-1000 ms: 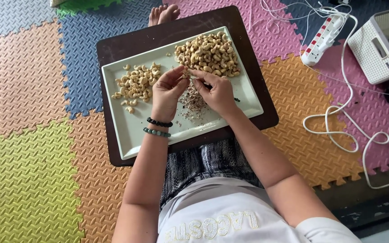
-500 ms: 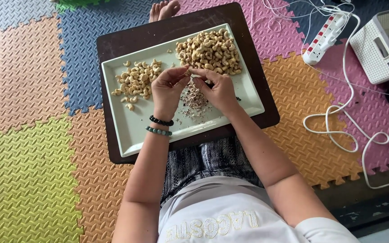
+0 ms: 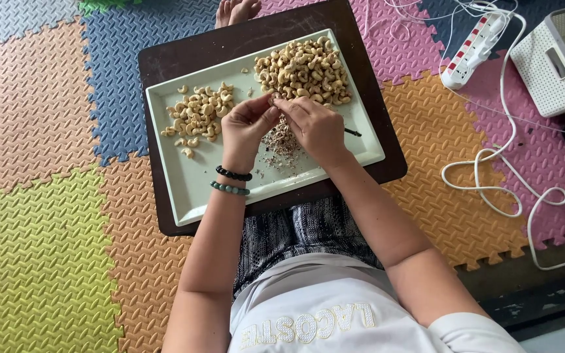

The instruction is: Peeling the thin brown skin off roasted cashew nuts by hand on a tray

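Observation:
A pale green rectangular tray [image 3: 194, 189] rests on a dark brown board [image 3: 165, 65] over my lap. A large heap of cashew nuts [image 3: 305, 70] lies at the tray's far right, a smaller heap of peeled cashews [image 3: 197, 117] at its left. My left hand [image 3: 246, 127] and my right hand [image 3: 315, 127] meet above the tray's middle, fingertips pinched together on one cashew nut [image 3: 274, 100]. Under them lies a small pile of skin flakes [image 3: 282, 144]. Two bead bracelets sit on my left wrist. A thin dark tool [image 3: 353, 133] lies on the tray beside my right hand.
Coloured foam floor mats surround the board. A white power strip [image 3: 475, 49] and looping white cables [image 3: 492, 170] lie at the right, with a white box-like device [image 3: 557, 59] at the far right. Bare toes [image 3: 237, 10] show beyond the board.
Both hands stay together over the tray's middle, fingers shifting slightly on the nut. The view has shifted a little.

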